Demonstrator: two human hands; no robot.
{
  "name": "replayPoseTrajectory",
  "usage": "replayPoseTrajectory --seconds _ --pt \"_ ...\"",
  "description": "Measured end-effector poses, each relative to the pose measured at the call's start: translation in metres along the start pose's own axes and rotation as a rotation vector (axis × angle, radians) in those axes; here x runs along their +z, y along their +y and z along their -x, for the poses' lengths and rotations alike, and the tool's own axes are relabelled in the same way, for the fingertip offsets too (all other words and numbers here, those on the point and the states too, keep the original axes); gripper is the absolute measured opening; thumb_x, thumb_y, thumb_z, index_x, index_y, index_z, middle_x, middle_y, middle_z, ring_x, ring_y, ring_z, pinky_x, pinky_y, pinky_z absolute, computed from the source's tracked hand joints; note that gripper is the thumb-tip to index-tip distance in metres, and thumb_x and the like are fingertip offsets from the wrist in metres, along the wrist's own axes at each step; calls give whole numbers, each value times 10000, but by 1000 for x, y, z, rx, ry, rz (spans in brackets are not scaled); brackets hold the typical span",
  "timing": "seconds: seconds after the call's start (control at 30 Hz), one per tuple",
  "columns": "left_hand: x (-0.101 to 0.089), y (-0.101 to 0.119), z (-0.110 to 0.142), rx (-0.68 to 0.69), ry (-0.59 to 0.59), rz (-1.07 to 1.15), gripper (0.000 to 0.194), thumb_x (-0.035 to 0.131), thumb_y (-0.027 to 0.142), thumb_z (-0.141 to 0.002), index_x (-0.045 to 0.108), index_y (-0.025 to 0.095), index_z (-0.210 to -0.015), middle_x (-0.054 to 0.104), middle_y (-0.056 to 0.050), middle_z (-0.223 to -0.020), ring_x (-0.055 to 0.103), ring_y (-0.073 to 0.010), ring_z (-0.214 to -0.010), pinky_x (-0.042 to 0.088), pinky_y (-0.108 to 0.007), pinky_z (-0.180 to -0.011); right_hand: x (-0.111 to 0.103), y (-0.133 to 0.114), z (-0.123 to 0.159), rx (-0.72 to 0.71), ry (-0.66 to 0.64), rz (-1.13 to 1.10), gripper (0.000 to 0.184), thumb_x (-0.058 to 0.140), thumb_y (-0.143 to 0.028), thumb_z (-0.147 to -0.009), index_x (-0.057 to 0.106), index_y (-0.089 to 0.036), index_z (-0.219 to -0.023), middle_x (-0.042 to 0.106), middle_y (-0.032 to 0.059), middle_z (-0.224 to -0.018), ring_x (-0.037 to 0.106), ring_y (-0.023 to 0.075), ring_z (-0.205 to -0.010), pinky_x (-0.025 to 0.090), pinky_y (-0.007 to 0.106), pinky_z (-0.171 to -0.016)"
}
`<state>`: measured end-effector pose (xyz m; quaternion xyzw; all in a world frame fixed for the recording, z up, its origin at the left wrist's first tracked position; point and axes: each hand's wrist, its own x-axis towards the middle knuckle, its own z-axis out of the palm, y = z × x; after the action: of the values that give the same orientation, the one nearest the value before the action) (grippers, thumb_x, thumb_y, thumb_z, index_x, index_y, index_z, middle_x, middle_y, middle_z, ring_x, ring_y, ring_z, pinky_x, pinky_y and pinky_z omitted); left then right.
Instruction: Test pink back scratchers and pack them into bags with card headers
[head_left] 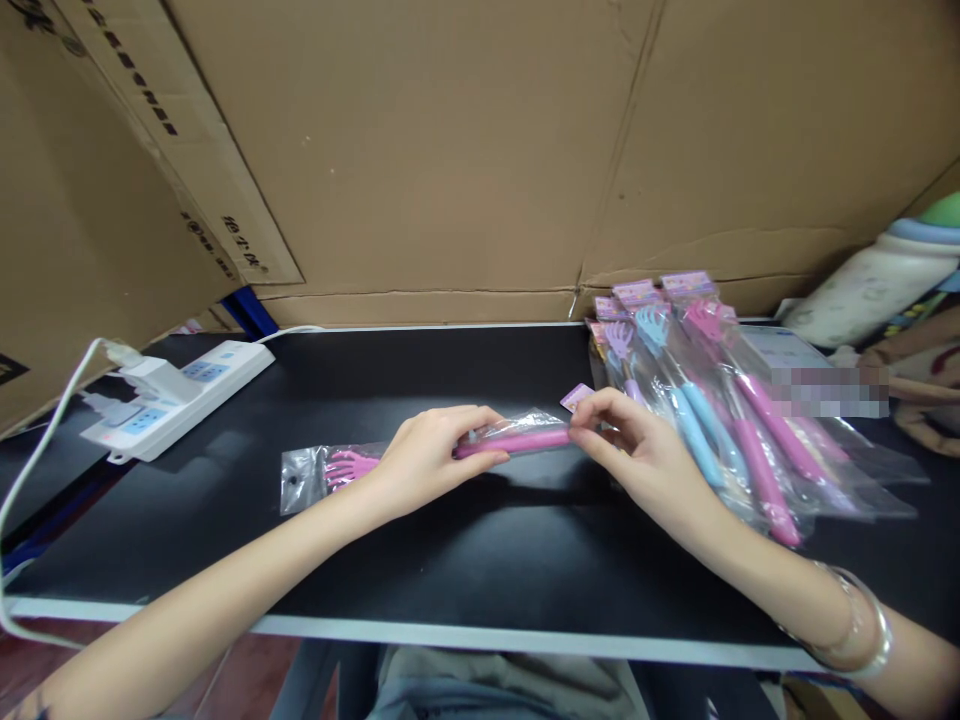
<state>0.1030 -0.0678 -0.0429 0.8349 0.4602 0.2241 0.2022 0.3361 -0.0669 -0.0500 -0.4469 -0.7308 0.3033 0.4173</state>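
A pink back scratcher (525,440) lies crosswise over the table in a clear plastic bag (300,482), its hand-shaped end pointing left. My left hand (427,452) is closed round the bagged handle, thumb in front and fingers behind. The handle's right end is pinched between the thumb and fingers of my right hand (637,440). A small purple card (576,397) shows just above those fingertips; whether they touch it I cannot tell. Close to the right hand lie several bagged back scratchers in pink (780,425), blue (694,415) and purple (619,345), with printed cards at their tops.
A white power strip (180,400) with plugs and a cable sits on the black table (450,575) at left. Cardboard walls (435,150) stand behind and to the left. At right are a pale bottle (877,285) and a brown strap-like item (911,370).
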Motion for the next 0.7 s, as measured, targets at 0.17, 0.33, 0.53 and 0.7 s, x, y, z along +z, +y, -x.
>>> replayPoseTrajectory --seconds 0.17,0.33,0.53,0.7 --pt "-2 1 1 13 -25 57 260 562 404 -836 626 211 -999 662 4 -887 560 -136 -721 374 -212 -626 0 1 2 4 -27 -29 161 538 -366 -847 546 -205 -844 567 27 -843 551 149 -777 459 276 -664" --pt "-1 0 0 41 -17 126 226 591 344 -825 633 193 -987 662 8 -869 536 -116 -687 364 -197 -617 2 0 1 -7 -35 -85 133 541 -339 -839 559 -207 -829 547 25 -856 555 143 -781 491 273 -670" --pt "0 -1 -2 10 -14 171 216 614 321 -808 655 191 -975 674 23 -865 555 -107 -705 377 -182 -628 5 0 2 65 -43 -225 154 582 -356 -813 574 -205 -842 564 16 -843 586 138 -768 519 276 -692" --pt "0 -2 -1 -29 12 159 253 618 365 -794 662 188 -969 672 23 -820 548 -107 -667 380 -185 -608 4 0 3 74 19 -201 184 623 -372 -787 592 -202 -850 615 34 -901 610 158 -840 525 287 -759"
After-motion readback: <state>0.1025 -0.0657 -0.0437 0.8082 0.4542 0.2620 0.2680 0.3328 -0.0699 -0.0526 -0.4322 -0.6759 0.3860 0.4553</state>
